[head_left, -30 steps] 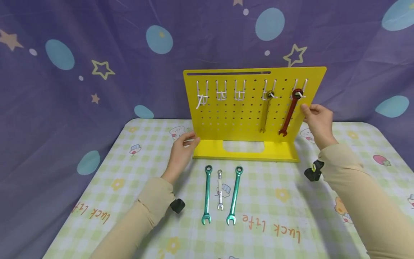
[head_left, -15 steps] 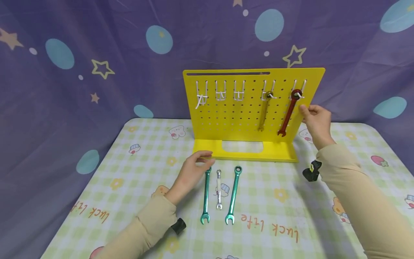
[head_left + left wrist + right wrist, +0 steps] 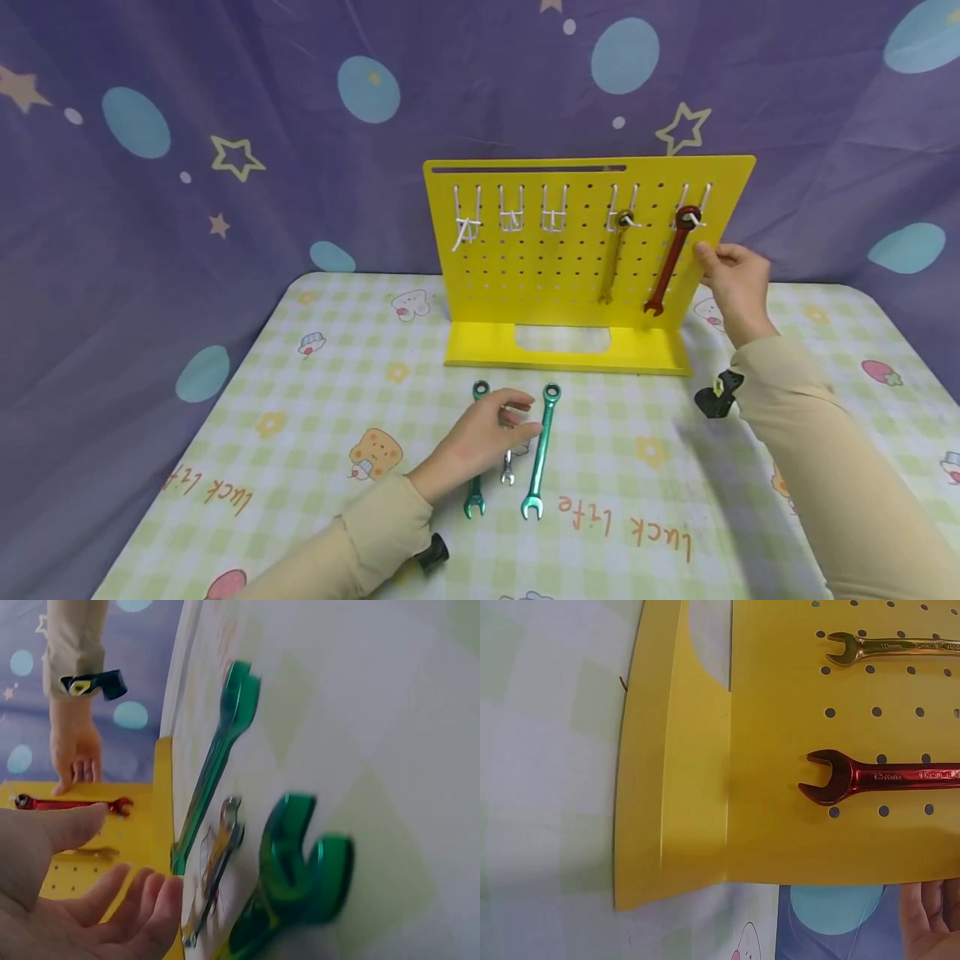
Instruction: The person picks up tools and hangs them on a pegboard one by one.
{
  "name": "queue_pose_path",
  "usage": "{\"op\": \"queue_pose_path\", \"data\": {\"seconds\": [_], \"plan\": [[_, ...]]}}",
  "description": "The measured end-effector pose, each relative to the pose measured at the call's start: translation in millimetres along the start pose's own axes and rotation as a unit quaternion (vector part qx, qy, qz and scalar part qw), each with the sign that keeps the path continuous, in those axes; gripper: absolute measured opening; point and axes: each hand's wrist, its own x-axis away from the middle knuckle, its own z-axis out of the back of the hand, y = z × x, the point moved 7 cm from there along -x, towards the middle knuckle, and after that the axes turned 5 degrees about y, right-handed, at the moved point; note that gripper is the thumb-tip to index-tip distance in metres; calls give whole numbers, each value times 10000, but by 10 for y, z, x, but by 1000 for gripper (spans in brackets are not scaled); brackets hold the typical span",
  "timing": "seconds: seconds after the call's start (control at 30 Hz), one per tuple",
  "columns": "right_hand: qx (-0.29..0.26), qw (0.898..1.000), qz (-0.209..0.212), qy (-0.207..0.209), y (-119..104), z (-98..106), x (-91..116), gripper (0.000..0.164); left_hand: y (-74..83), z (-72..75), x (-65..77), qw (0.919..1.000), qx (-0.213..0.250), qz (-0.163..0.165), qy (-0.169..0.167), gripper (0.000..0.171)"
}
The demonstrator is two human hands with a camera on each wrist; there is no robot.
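My right hand (image 3: 738,287) pinches the right edge of the yellow pegboard (image 3: 540,292), thumb on its front face. A red wrench (image 3: 669,267) and a smaller gold wrench (image 3: 616,262) hang from hooks on that side. Over the tabletop, my left hand (image 3: 483,437) reaches across a small silver wrench (image 3: 507,473), fingers loosely bent and thumb apart, with nothing between them. The silver wrench lies between two green wrenches, the left one (image 3: 475,500) partly covered by the hand and the right one (image 3: 542,454) just past the fingertips.
Three white wire hooks (image 3: 512,218) on the board's left half carry no wrench. The board's base (image 3: 480,342) sits on a checked tablecloth (image 3: 322,417). Behind the table hangs a purple curtain (image 3: 262,75) with stars and ovals.
My left hand has left the board's lower left corner and come right and toward me, over the silver wrench. The right hand keeps its grip on the board's edge.
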Motion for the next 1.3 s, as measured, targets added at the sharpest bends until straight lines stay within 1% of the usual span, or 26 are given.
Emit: {"op": "queue_pose_path", "data": {"seconds": [0.13, 0.23, 0.3, 0.37, 0.5, 0.57, 0.63, 0.77, 0.9, 0.97, 1.03, 1.13, 1.3], "plan": [[-33, 10000, 24, 18, 0, -3, 7, 25, 7, -137, -27, 9994, -146, 15, -311, 46], [28, 9999, 83, 49, -5, -3, 10, 29, 28, -198, -57, 9987, -304, -14, -404, 49], [37, 9999, 100, 58, -6, -4, 11, 31, 41, -220, -86, 9980, -487, -33, -391, 49], [74, 9999, 113, 52, -9, -5, 7, 29, 57, -233, -125, 9967, -735, -28, -352, 47], [-25, 10000, 55, 35, 0, -11, -2, 25, 91, -245, -199, 9912, -1298, -19, -240, 44], [7, 10000, 38, 13, 8, -18, -4, 26, 105, -253, -222, 9890, -1467, -17, -187, 42], [80, 10000, 44, -4, 11, -23, -3, 32, 116, -260, -235, 9876, -1568, -36, -116, 42], [305, 9995, 44, 2, 10, -16, 0, 47, 122, -261, -249, 9878, -1553, -79, 35, 42], [414, 9991, 76, 0, 1, -1, -11, 55, 125, -266, -288, 9875, -1565, -161, 120, 33], [407, 9991, 114, -19, -5, -6, -11, 55, 128, -267, -297, 9872, -1582, -170, 113, 28], [353, 9993, 135, -16, -8, -6, -12, 51, 131, -270, -306, 9876, -1560, -129, 80, 24], [326, 9994, 122, -17, -3, -5, -14, 47, 137, -277, -319, 9877, -1564, -91, 16, 22], [382, 9992, 78, -34, 9, -13, -17, 54, 126, -268, -341, 9874, -1581, -45, -90, 22]]}}
